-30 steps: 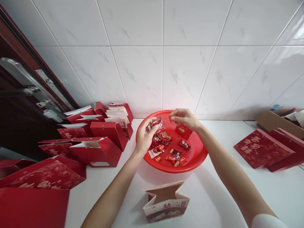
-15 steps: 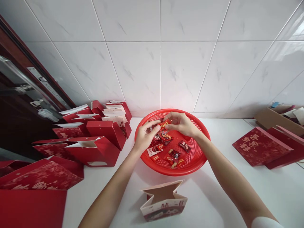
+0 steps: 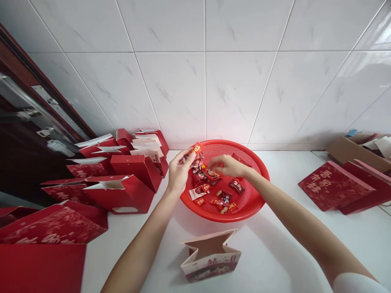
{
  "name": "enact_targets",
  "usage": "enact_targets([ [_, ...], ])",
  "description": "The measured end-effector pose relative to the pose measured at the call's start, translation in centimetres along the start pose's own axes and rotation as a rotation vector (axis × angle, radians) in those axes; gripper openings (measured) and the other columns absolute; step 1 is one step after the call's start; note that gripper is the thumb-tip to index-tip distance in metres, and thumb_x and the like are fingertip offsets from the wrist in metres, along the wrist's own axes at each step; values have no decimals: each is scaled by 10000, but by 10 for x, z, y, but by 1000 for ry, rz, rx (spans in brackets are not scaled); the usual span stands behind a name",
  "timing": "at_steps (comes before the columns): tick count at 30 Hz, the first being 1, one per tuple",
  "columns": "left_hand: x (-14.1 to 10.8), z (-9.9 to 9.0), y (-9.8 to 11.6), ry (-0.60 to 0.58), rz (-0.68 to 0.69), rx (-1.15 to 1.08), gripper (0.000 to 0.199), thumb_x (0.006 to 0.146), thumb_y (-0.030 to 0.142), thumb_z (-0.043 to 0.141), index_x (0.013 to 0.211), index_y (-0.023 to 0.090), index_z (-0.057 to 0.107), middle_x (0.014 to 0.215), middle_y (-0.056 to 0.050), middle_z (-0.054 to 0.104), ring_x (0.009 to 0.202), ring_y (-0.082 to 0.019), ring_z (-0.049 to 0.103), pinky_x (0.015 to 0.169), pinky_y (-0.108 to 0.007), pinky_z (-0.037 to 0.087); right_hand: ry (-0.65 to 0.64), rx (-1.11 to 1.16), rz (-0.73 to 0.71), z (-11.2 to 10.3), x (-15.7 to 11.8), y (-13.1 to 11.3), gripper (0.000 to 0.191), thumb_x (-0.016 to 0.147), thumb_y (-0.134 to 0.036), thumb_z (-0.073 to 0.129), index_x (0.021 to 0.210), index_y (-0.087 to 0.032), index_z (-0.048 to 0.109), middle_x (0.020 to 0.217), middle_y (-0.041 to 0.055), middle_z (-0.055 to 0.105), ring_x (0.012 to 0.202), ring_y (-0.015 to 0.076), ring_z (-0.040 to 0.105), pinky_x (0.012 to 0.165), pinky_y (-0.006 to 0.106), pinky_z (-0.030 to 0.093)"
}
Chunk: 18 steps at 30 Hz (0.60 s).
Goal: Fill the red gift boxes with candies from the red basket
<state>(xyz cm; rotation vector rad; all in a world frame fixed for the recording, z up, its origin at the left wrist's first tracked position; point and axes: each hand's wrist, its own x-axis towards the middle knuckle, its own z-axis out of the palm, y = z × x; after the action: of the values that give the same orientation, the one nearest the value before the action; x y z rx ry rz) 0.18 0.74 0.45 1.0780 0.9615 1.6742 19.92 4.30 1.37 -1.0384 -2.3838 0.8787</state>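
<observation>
A red round basket (image 3: 226,219) holds several wrapped candies (image 3: 200,177) and a few peanuts (image 3: 219,193). Over its back left rim, my left hand (image 3: 179,169) pinches a red candy packet (image 3: 197,148) with yellow print. My right hand (image 3: 227,166) hovers inside the basket above the candies, its fingers curled downward; whether anything is between the fingertips cannot be made out. In front of the basket stands a small paper bag (image 3: 212,266) with its top open.
Several red gift bags (image 3: 131,195) stand in rows at the left, beside a dark door (image 3: 21,162). Two red bags (image 3: 334,187) lean at the right, near a cardboard box (image 3: 345,151). A tiled wall (image 3: 232,93) rises behind the basket.
My left hand has moved left and slightly up with the red packet. My right hand has let go of that packet and moved lower over the candies.
</observation>
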Motion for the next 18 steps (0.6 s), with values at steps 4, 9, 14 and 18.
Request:
enact_targets([
  [4, -1, 2, 2, -5, -17, 2, 532, 556, 540, 966, 931, 192, 820, 919, -36, 783, 702, -147, 700, 720, -304, 622, -314, -370, 77, 11, 4, 1, 461, 873, 9, 534, 1181, -240, 771, 1203, 43, 783, 1096, 233, 723, 884, 289, 531],
  [9, -2, 2, 3, -31, -14, 0, 520, 571, 536, 960, 932, 189, 819, 936, -42, 786, 744, -160, 713, 739, -318, 634, -257, -536, 174, 9, 5, 11, 434, 837, -10, 574, 1203, -163, 751, 1138, 150, 767, 1080, 340, 705, 825, 356, 513],
  [14, -2, 2, 1, -30, -17, -4, 514, 577, 521, 963, 942, 189, 820, 946, -44, 789, 755, -162, 714, 746, -321, 633, -267, -549, 124, 16, 5, 8, 534, 798, -65, 675, 1316, -193, 692, 1252, 142, 733, 1137, 337, 686, 853, 345, 524],
  [18, -2, 1, 1, -30, -11, 3, 513, 590, 518, 959, 954, 185, 816, 942, -52, 789, 761, -171, 720, 749, -328, 629, -283, -520, 21, 26, 5, 3, 769, 820, -38, 645, 1559, -182, 489, 1510, 182, 594, 1345, 355, 589, 1030, 415, 491],
])
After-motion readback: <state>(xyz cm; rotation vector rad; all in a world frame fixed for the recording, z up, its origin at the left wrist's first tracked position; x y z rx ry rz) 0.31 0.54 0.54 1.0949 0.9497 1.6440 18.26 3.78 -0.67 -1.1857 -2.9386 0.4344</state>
